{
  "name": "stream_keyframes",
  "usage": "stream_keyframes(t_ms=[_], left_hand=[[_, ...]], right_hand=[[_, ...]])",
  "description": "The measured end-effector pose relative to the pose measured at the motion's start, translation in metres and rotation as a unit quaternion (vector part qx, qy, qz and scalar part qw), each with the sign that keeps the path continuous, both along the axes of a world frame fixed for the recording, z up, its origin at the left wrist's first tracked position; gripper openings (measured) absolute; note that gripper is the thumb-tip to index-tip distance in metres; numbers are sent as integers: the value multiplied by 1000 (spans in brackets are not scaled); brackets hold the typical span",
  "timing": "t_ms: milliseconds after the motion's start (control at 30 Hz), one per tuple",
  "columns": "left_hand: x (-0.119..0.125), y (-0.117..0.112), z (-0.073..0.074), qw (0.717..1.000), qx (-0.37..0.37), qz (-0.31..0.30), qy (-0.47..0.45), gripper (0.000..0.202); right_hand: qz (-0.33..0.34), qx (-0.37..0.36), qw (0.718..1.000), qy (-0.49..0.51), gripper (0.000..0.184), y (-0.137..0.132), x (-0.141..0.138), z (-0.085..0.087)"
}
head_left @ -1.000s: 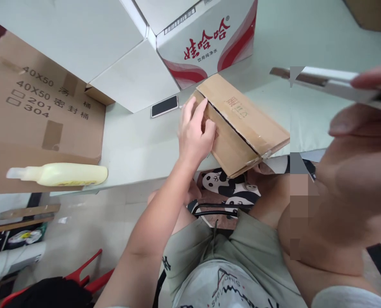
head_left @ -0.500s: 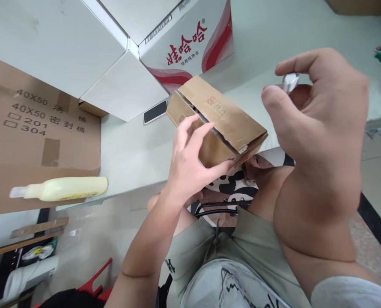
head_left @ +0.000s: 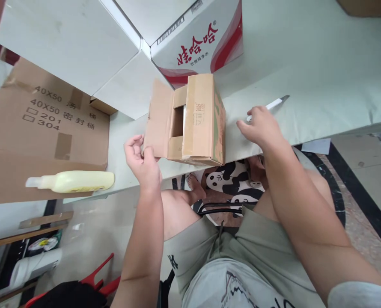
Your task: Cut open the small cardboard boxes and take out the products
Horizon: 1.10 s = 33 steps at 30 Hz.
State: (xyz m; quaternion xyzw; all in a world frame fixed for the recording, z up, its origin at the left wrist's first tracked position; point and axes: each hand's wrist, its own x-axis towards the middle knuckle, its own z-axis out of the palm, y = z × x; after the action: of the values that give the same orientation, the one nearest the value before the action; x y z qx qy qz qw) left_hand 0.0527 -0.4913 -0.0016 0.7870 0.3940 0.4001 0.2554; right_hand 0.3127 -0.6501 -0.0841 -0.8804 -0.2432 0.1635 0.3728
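A small brown cardboard box [head_left: 203, 119] stands at the near edge of the pale table [head_left: 306, 64], one flap [head_left: 158, 124] swung open to the left and its dark inside showing. My left hand [head_left: 142, 156] pinches the lower edge of that flap. To the right of the box, my right hand [head_left: 261, 128] rests on the table with fingers curled over the handle of a white knife [head_left: 272, 104]. The blade end pokes out beyond the hand to the right.
A large white carton with red characters [head_left: 197, 42] stands just behind the small box. A flattened brown carton [head_left: 46, 128] lies at left, with a pale yellow bottle [head_left: 71, 182] on its side. A panda-print cushion [head_left: 232, 179] sits below the table edge.
The small box has been turned and its flap now hangs open to the left. My right hand came down from near the camera to the table with the knife.
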Motion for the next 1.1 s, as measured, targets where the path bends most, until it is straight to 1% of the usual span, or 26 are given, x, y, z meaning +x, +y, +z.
stream_keyframes(t_ms=[33,67,100,133,167,200,233,267,300,333,467,533,600,633,667,733,800,833,867,900,933,1033,1100], left_hand=[[-3,3,0,999,-39,11,-21,37],[-5,4,1,997,-62,26,-32,35],[-7,4,2,997,-56,43,-24,32],[-8,3,5,998,-24,54,17,30],[-8,1,9,995,26,64,75,28],[-7,-2,14,984,80,72,143,26],[-6,-6,19,967,124,74,211,25],[-4,-9,24,948,152,70,270,25],[-1,-13,29,933,163,63,313,25],[3,-17,34,924,164,52,342,25],[19,-29,51,909,150,27,387,20],[27,-32,60,892,139,13,429,16],[34,-35,66,872,108,-10,476,8],[38,-35,68,868,86,-21,489,6],[41,-36,70,869,64,-34,489,11],[46,-36,71,888,28,-81,452,18],[50,-37,71,907,13,-139,398,12],[51,-37,71,912,12,-161,378,13],[52,-38,72,913,13,-176,368,22],[52,-39,74,913,15,-184,365,31],[52,-40,76,911,18,-189,366,35],[50,-41,81,899,29,-220,377,29],[46,-39,81,883,35,-253,394,28]], right_hand=[[23,-5,1000,-3,37,2,-3,-4],[39,-11,999,-8,41,4,-5,-6],[47,-20,999,-15,45,5,-8,-7],[50,-28,998,-23,48,5,-9,-7],[51,-34,998,-31,51,6,-11,-7],[53,-36,997,-39,53,6,-12,-6],[61,-34,997,-46,54,6,-12,-4],[73,-30,996,-52,55,6,-13,-3],[87,-25,994,-58,55,6,-13,-2],[99,-21,993,-62,55,6,-14,-1],[134,9,989,-60,53,7,-19,5],[152,27,987,-46,52,6,-22,9],[167,32,985,-26,51,4,-25,13],[174,34,984,-17,52,4,-26,15],[181,38,983,-9,52,3,-27,17],[202,54,978,4,53,2,-28,20],[227,74,971,9,54,1,-30,23],[235,81,968,10,54,1,-30,24],[238,87,967,8,53,1,-30,24],[237,91,967,7,53,1,-30,24],[232,94,968,5,52,1,-29,24],[198,115,973,5,51,1,-27,21],[173,140,975,9,52,0,-27,19]])
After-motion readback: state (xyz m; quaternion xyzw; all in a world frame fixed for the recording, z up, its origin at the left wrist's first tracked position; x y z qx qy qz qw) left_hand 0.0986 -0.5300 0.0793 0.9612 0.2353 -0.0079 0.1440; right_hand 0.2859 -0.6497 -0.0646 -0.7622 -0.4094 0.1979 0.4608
